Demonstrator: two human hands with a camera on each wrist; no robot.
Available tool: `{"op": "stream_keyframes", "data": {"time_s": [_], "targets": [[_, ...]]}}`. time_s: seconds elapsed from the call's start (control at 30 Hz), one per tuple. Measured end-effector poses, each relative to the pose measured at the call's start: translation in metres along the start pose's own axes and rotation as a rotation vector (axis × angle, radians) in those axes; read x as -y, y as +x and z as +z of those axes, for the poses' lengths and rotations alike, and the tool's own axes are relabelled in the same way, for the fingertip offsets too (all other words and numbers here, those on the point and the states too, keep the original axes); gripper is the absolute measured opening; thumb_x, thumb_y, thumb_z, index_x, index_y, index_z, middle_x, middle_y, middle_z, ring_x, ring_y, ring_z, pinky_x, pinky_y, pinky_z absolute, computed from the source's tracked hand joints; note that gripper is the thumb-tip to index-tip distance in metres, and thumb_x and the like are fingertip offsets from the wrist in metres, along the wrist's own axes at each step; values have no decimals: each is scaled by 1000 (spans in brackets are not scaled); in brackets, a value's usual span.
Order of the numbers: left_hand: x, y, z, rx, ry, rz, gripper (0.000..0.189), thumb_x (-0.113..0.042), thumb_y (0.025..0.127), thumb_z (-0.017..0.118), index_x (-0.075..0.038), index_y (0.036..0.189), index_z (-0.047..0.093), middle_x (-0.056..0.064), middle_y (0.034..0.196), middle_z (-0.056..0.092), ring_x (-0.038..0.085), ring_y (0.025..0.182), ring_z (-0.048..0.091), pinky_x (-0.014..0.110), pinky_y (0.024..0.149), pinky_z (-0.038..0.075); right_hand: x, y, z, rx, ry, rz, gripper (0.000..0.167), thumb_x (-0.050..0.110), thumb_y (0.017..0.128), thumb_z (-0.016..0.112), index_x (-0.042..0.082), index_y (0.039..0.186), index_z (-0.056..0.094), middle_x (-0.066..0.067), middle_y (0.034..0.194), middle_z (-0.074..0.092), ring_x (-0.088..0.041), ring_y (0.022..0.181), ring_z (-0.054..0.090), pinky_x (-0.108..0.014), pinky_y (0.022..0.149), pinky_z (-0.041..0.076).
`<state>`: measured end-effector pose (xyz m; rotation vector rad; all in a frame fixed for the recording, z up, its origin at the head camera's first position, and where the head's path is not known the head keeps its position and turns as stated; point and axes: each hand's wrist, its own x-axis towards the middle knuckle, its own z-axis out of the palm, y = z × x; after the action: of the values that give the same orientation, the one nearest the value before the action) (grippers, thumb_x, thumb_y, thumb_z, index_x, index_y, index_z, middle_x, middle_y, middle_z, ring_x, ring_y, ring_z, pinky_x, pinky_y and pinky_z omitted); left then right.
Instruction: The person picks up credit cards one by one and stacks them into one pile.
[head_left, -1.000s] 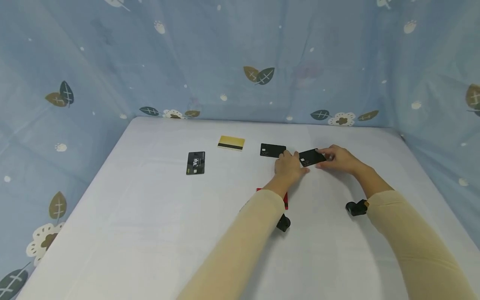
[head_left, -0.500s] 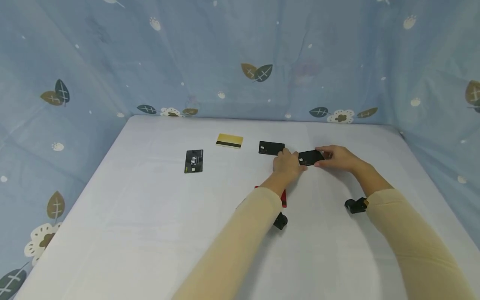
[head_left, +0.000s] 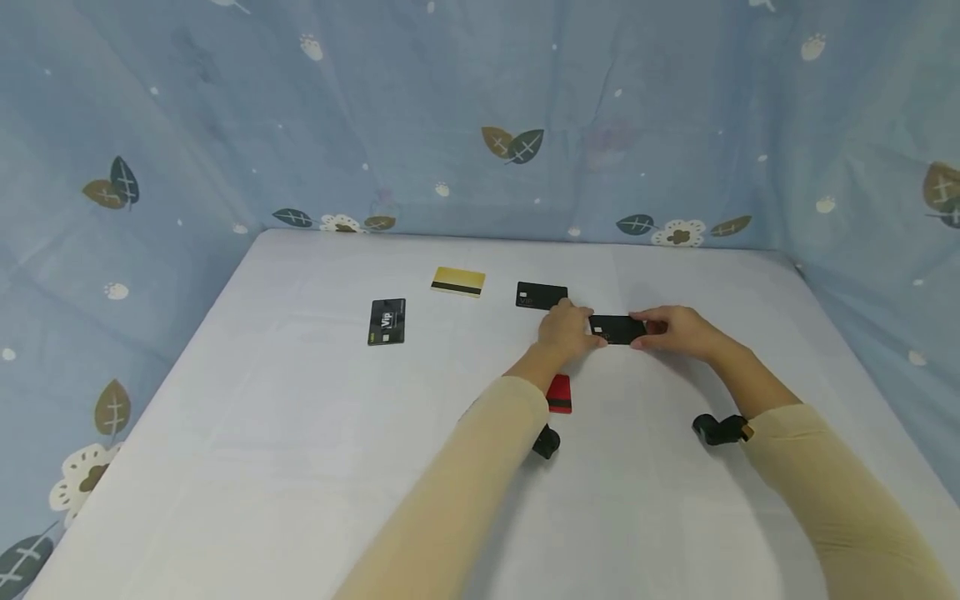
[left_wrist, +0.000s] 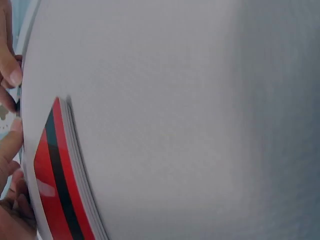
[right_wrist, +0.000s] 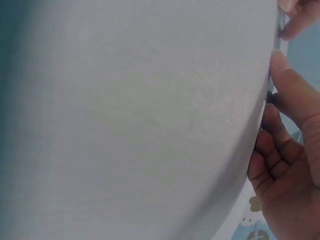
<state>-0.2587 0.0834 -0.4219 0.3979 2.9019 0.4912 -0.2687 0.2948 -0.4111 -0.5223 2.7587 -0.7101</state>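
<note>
Between both hands a black card (head_left: 617, 330) lies level, its long side running left to right. My left hand (head_left: 564, 329) pinches its left end, thumb at the near corner and forefinger at the far one. The right hand (head_left: 678, 332) grips the opposite end the same way. Just beyond the left fingers rests another black card (head_left: 542, 295) marked VIP, its near right corner overlapped by that hand. Under the left forearm is a stack of cards with a red top card (head_left: 559, 395); the left wrist view shows the red stack (left_wrist: 55, 165) with its dark stripe and layered white edges.
Farther left on the white tabletop (head_left: 262, 433) are a gold card (head_left: 458, 282) with a black stripe and an upright black Vip card (head_left: 387, 322). Black wrist devices hang below both sleeves. A blue patterned cloth (head_left: 450, 117) encloses the back and sides.
The held black card has turned from tilted to straight and come slightly nearer. Both hands moved toward me with it, and more of the red card shows beside the left sleeve.
</note>
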Motion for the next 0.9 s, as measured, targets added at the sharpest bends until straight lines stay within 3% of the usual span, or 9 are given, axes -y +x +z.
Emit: {"op": "stream_keyframes", "data": {"time_s": [0.33, 0.63, 0.77, 0.9], "targets": [[7, 4, 1, 4, -104, 10, 66, -51, 77, 73, -22, 133, 54, 4, 125, 53, 18, 114, 52, 27, 86, 47, -5, -7, 3, -26, 83, -4, 56, 23, 78, 78, -6, 122, 59, -8, 86, 57, -19, 75, 47, -24, 63, 41], [7, 4, -6, 72, -132, 5, 58, -46, 75, 77, -22, 125, 57, 3, 119, 54, 18, 111, 51, 28, 83, 46, -9, -6, 6, -18, 153, 14, 54, 22, 76, 80, -2, 118, 57, -9, 86, 53, -17, 73, 46, -24, 63, 40], [7, 4, -8, 85, -161, 14, 52, -44, 74, 78, -22, 118, 59, 0, 113, 55, 16, 106, 51, 26, 78, 44, -9, -5, 5, -4, 172, 40, 55, 22, 73, 82, -2, 114, 54, -11, 90, 51, -20, 78, 44, -25, 66, 39], [7, 4, -9, 71, -179, 33, 56, -42, 75, 78, -22, 123, 58, -4, 108, 58, 14, 99, 52, 24, 71, 42, -8, -4, 5, -19, 180, 45, 57, 21, 73, 83, -3, 112, 51, -13, 94, 51, -23, 83, 43, -25, 70, 39]]}}
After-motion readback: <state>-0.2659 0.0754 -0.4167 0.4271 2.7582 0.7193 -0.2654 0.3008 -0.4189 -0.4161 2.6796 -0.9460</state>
